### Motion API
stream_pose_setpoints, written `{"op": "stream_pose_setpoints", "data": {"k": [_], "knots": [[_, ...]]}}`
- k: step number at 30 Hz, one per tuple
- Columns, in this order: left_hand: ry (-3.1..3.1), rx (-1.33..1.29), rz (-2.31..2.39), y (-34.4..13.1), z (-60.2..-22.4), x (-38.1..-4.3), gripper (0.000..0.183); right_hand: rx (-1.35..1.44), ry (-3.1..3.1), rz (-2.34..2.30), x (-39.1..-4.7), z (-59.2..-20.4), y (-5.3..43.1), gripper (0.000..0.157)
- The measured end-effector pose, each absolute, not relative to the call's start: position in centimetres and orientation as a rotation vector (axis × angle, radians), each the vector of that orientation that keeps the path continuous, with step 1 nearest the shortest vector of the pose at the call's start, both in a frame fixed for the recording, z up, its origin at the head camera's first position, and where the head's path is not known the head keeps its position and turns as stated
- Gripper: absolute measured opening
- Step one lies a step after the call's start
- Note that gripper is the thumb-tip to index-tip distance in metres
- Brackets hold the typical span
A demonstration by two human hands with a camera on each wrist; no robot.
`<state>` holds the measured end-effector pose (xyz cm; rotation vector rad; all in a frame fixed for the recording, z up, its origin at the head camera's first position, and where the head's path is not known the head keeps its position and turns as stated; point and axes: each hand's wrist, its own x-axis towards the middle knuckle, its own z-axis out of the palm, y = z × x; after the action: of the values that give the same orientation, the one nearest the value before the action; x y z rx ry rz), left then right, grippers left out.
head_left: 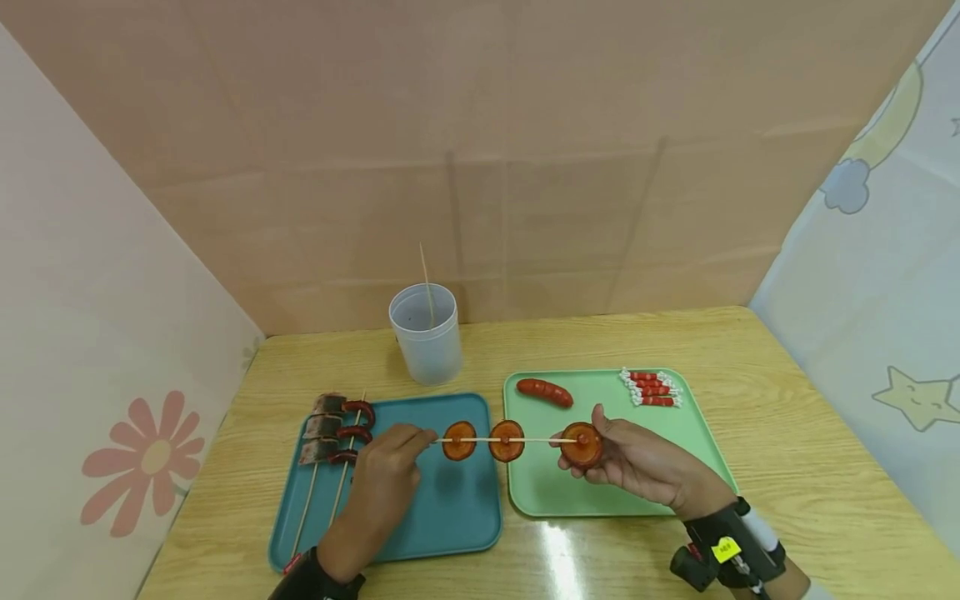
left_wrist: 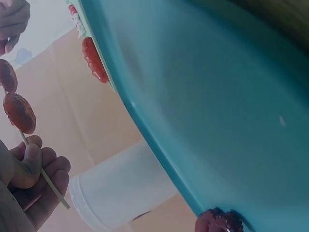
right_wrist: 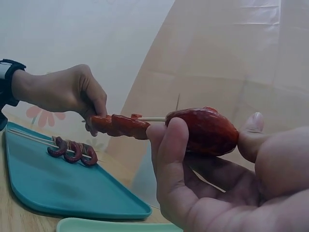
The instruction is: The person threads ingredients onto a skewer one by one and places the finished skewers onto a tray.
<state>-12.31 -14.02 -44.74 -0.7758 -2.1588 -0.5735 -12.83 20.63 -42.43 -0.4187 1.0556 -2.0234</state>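
Note:
Over the trays, my left hand point(head_left: 384, 473) pinches one end of a thin wooden skewer point(head_left: 537, 439) between thumb and fingers. Two round, glazed brown food pieces point(head_left: 507, 441) are threaded along it, set apart from each other. At the skewer's other end my right hand point(head_left: 637, 460) holds a third round glazed piece point(head_left: 582, 445) by its edge, and the stick meets its middle. In the right wrist view, the thumb and fingers grip this piece point(right_wrist: 203, 131) from opposite sides. A short stub of skewer point(left_wrist: 55, 188) sticks out past the left fingers in the left wrist view.
On the blue tray point(head_left: 450, 533) lie a skewer of dark red curled pieces point(head_left: 358, 412) and one of grey-brown flat pieces point(head_left: 322, 427). The green tray point(head_left: 555, 498) bears a sausage point(head_left: 545, 392) and several red-and-white sticks point(head_left: 651, 388). Behind stands a plastic cup point(head_left: 429, 354) with a skewer inside.

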Motion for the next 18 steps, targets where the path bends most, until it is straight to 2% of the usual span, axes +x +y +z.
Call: {"op": "stream_pose_setpoints", "data": {"k": [5,12,16,18], "knots": [[-2.121,-0.814,-0.57,-13.8,-44.6,-12.3,0.043,-0.414,1.038,-2.034,-12.8,-42.5,20.0,0.065],[-2.137,-0.731,-0.594,-14.0,-44.8,-12.2,0.046,-0.389,1.078,-2.105,-12.7,-42.6,19.6,0.065],[-2.133,-0.691,-0.586,-14.3,-44.8,-12.2,0.05,-0.452,1.357,-2.145,-12.4,-42.3,19.2,0.051],[-2.129,-0.682,-0.585,-14.3,-44.9,-12.2,0.051,-0.506,1.553,-2.135,-12.2,-42.1,18.8,0.05]]}}
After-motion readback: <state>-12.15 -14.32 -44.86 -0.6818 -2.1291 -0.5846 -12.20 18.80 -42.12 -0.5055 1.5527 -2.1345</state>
